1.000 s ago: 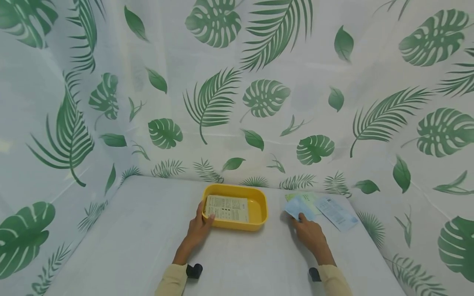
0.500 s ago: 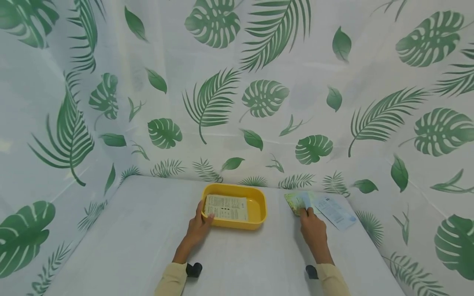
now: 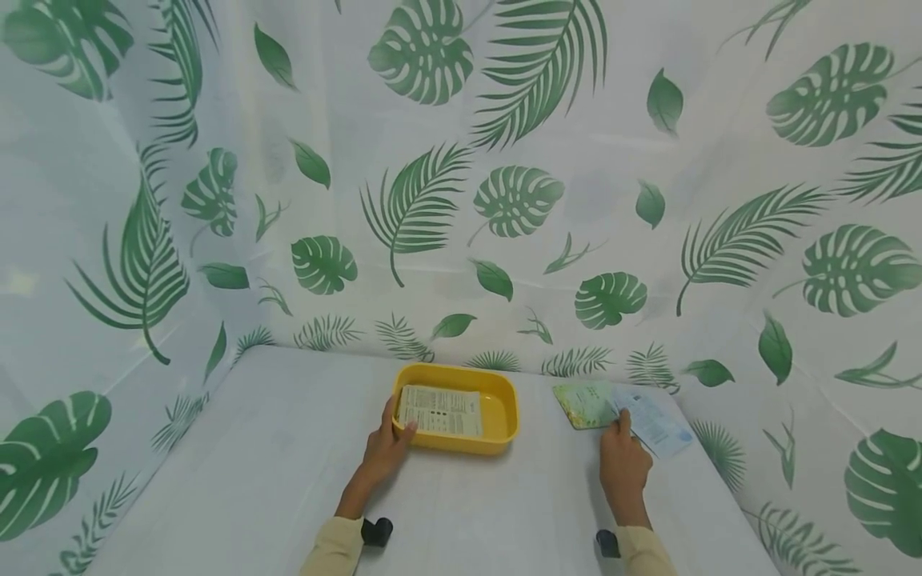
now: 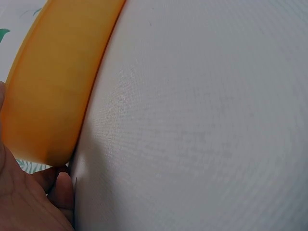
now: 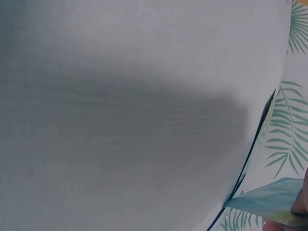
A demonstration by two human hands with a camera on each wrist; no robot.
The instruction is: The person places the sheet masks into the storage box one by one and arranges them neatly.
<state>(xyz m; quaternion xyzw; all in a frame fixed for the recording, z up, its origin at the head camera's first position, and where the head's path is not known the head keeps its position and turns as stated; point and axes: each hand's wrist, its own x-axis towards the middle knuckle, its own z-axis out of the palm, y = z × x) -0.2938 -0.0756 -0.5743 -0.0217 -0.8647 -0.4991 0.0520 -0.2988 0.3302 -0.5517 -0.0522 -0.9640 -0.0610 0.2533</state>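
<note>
My left hand (image 3: 385, 446) grips the near left corner of a yellow plastic tray (image 3: 461, 442), thumb at the rim and fingers around the outside. The tray's outer wall (image 4: 57, 82) fills the upper left of the left wrist view. In the tray lies a cream printed packet (image 3: 441, 410). My right hand (image 3: 625, 462) pinches a thin light-blue packet (image 5: 269, 197) by its edge, thumb on top. In the head view it overlaps a flat blue-and-white printed packet (image 3: 659, 424) on its right. A green leafy-patterned packet (image 3: 585, 405) lies on its left.
A white-covered table (image 3: 281, 464) stretches under everything. Behind and beside it hangs a white curtain (image 3: 432, 304) printed with green leaves. Dark wrist mounts (image 3: 377, 530) show at both cuffs.
My right hand has moved right with the light-blue packet, off the green packet, which now shows more fully. My left hand and the tray stay in place; the head view tilts slightly.
</note>
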